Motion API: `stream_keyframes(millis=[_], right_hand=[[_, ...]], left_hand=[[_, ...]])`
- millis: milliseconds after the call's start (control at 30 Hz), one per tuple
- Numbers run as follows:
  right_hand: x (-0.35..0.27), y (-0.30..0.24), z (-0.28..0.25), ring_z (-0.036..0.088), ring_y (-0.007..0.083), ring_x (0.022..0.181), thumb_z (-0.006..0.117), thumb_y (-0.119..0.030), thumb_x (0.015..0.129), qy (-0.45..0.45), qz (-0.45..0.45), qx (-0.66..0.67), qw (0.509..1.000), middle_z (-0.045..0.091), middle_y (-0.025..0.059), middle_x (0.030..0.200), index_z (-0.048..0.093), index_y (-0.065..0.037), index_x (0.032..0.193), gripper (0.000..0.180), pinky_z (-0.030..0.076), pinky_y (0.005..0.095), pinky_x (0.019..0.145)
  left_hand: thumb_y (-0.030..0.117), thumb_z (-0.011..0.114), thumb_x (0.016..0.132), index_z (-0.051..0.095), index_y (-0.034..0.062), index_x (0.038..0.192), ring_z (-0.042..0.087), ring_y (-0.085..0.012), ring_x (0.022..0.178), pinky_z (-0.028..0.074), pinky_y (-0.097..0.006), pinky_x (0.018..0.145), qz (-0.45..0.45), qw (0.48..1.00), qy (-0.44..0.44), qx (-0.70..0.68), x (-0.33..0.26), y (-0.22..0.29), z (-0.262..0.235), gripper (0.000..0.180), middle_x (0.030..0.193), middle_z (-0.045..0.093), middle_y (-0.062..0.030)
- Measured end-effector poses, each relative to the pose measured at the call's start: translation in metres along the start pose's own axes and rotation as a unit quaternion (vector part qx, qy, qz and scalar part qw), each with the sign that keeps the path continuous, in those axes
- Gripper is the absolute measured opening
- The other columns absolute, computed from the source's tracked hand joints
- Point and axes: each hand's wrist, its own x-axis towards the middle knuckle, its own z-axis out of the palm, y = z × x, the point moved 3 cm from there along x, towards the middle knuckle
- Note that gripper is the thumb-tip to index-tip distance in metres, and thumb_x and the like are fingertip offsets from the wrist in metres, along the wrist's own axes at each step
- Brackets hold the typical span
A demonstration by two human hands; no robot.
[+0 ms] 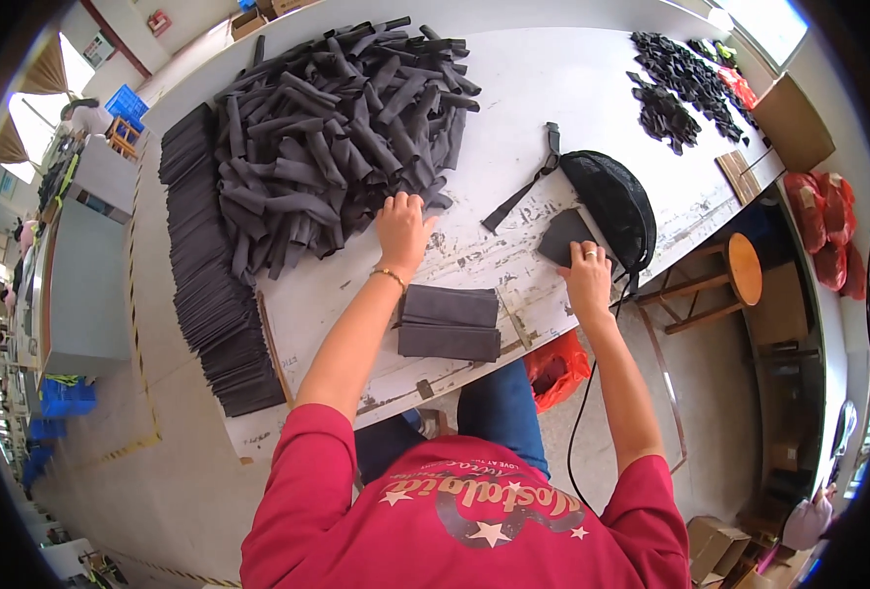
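My left hand (402,230) reaches forward with spread fingers to the near edge of a big heap of rolled dark grey fabric pieces (342,128) on the white table (523,98). Whether it grips a piece I cannot tell. My right hand (588,275), with a ring, presses on a flat dark grey piece (562,236) that sticks out of a black mesh pouch (613,201) with a strap (525,187). Two folded grey pieces (449,322) lie stacked between my forearms near the table's front edge.
A long row of flat stacked grey pieces (209,285) runs along the table's left edge. Small black parts (685,79) are piled at the far right. A wooden stool (729,275), a cardboard box (793,123) and red bags (832,226) stand to the right.
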Motion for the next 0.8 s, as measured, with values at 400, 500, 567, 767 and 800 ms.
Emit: stream_keyframes(millis=[400,500,567,767,800], right_hand=[[-0.005,-0.009,0.005,0.055,0.0262,0.089,0.06,-0.011,0.078,-0.077,-0.227,-0.082,0.967,0.058,0.0092,0.091,0.062,-0.006,0.082,0.006,0.044,0.0377,0.08],[0.0,0.0,-0.001,0.057,0.0281,0.094,0.066,-0.015,0.081,-0.099,-0.085,0.122,0.984,0.059,0.0092,0.095,0.067,-0.006,0.09,0.013,0.045,0.0384,0.082],[-0.009,-0.008,0.004,0.057,0.0284,0.095,0.066,-0.014,0.081,-0.151,-0.117,0.121,0.974,0.06,0.0094,0.096,0.068,-0.005,0.092,0.014,0.045,0.0388,0.083],[-0.017,-0.003,-0.01,0.06,0.033,0.095,0.061,-0.002,0.084,-0.064,-0.141,0.184,0.971,0.062,0.0124,0.1,0.063,-0.005,0.107,0.023,0.048,0.0396,0.082],[-0.013,-0.013,-0.021,0.06,0.033,0.095,0.061,-0.002,0.084,-0.062,-0.141,0.185,0.971,0.062,0.0124,0.1,0.063,-0.005,0.107,0.023,0.048,0.0396,0.082]], left_hand=[[0.014,0.065,0.089,0.061,0.0005,0.089,0.064,-0.0198,0.076,0.049,-0.032,0.067,-0.243,0.87,-0.017,-0.429,-0.029,-0.022,-0.033,0.015,0.086,0.066,-0.0079],[0.014,0.062,0.093,0.052,-0.0038,0.103,0.068,-0.0263,0.083,0.056,-0.036,0.071,-0.317,0.701,-0.037,-0.638,-0.049,-0.001,-0.053,0.023,0.092,0.067,-0.0177],[0.01,0.058,0.094,0.044,-0.0073,0.114,0.068,-0.0372,0.089,0.059,-0.048,0.076,-0.363,0.582,-0.034,-0.727,-0.059,0.012,-0.058,0.03,0.097,0.065,-0.0266],[0.006,0.048,0.096,0.052,-0.0083,0.114,0.064,-0.0342,0.104,0.054,-0.045,0.091,-0.365,0.496,-0.065,-0.785,-0.083,0.024,-0.061,0.023,0.113,0.064,-0.0197],[0.005,0.046,0.097,0.053,-0.0084,0.114,0.064,-0.0339,0.105,0.054,-0.044,0.092,-0.372,0.479,-0.07,-0.792,-0.084,0.027,-0.064,0.023,0.115,0.063,-0.0195]])
